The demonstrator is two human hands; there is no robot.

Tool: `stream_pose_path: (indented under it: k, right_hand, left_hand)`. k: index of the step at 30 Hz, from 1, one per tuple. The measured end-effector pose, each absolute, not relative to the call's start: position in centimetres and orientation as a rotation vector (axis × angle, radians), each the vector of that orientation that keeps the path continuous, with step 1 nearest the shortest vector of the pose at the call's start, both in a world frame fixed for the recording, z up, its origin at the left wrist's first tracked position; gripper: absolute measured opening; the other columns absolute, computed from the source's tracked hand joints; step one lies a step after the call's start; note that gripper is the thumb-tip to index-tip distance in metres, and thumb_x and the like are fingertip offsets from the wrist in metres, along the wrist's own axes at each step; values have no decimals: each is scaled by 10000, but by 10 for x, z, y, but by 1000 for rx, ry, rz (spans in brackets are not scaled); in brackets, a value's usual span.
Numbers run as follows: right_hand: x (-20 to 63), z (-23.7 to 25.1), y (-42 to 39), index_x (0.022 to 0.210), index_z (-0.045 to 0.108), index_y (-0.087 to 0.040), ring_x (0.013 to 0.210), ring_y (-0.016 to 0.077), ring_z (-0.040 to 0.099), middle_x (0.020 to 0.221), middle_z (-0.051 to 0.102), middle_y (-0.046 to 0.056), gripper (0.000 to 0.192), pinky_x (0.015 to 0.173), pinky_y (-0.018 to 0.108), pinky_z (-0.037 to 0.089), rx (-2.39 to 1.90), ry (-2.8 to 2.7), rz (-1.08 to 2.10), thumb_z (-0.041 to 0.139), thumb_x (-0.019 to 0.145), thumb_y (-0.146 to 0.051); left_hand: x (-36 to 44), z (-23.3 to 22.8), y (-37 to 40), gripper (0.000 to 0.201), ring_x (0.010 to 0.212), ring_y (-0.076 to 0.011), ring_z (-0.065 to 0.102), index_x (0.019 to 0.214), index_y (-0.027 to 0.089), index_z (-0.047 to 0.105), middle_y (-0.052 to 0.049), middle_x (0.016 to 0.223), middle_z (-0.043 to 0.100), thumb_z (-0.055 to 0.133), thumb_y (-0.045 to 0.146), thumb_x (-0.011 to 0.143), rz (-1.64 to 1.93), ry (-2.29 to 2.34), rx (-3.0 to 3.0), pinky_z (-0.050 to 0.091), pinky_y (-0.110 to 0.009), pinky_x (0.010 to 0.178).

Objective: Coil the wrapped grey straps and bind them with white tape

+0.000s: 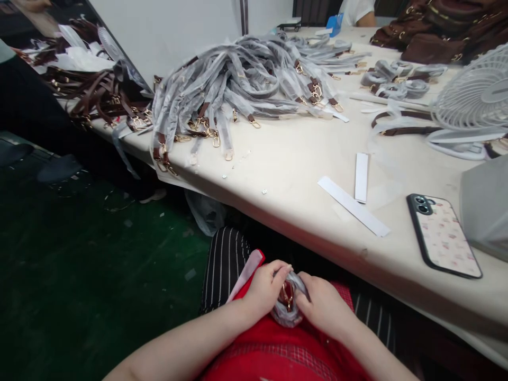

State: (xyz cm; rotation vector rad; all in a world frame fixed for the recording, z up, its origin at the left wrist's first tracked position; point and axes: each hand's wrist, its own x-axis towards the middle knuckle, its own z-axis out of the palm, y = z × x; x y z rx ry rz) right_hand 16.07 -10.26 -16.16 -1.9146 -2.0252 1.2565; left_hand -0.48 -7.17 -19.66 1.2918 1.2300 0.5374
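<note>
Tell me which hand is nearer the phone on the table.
Right. The right hand sits in the lap, below-left of the phone; the left hand is farther left, both gripping the wrapped strap.

We've only got the one head-worn view here, looking forward and down past our lap, close on both hands (296,301) at 6 o'clock, with the table (286,159) running off toward 1 o'clock.

Both hands, left hand (266,290) & right hand (323,304), grip wrapped strap coil (289,301) in lap.
</note>
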Motion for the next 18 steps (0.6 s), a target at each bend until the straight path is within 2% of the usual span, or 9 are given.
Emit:
stream_pose_path:
  k: [3,6,8,10,13,18]
  right_hand:
    - [152,-161,-107,886,587,-185,721,249,657,835,706,96,157,599,305,342,-2011,-2117,1117,453,874,-266]
    - [149,-163,-108,883,609,-181,730,269,680,834,723,108,169,592,312,356,-2043,-2150,1052,463,865,-265]
    - [147,-163,-110,863,628,-184,729,276,693,826,733,112,196,590,313,378,-2074,-2133,1030,472,875,-303]
    - [145,-165,-114,837,648,-188,734,281,706,819,743,115,241,593,312,405,-2084,-2101,1054,497,878,-371]
    - [138,-170,-118,830,680,-202,756,290,722,820,759,101,251,604,308,445,-2089,-2022,1155,555,842,-419]
    - [136,-167,-115,975,715,-181,865,335,725,934,767,120,271,726,355,517,-2124,-1979,1319,624,784,-351]
  left_hand:
    - [-4,-203,-75,358,567,-156,618,954,171,666,-2,675,668,477,475,928,496,1221,1183,483,-247,550]
    - [-4,-207,-79,347,659,-166,640,951,173,665,-22,771,687,493,472,917,507,1215,1196,494,-249,591]
    - [-5,-208,-82,366,647,-165,625,943,173,650,-21,780,674,469,491,922,473,1215,1195,485,-255,578]
    - [-6,-210,-86,387,635,-165,600,895,174,632,-14,750,652,445,511,927,425,1212,1224,470,-260,576]
    - [-10,-216,-92,411,728,-171,589,802,176,619,-17,764,645,447,527,930,431,1196,1292,463,-262,669]
    - [-14,-232,-96,478,719,-174,572,856,176,644,-22,772,632,479,623,878,456,1164,1199,457,-260,665]
